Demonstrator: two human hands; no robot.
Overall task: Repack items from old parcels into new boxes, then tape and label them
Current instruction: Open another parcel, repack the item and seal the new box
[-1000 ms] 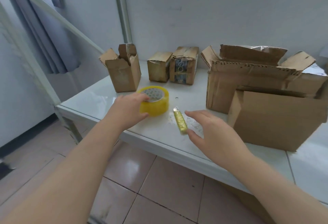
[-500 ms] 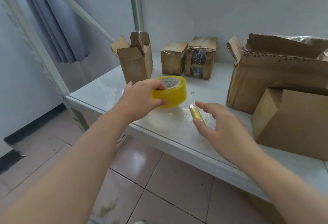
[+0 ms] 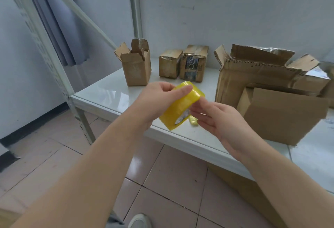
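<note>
Head: left hand (image 3: pixel 155 101) grips tape roll (image 3: pixel 181 107), axis tilted down-right; right hand (image 3: pixel 222 121) touches it, fingers loose.

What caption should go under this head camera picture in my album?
Left hand grips a yellow tape roll over the white table while the right hand touches it, cardboard boxes behind.
</note>
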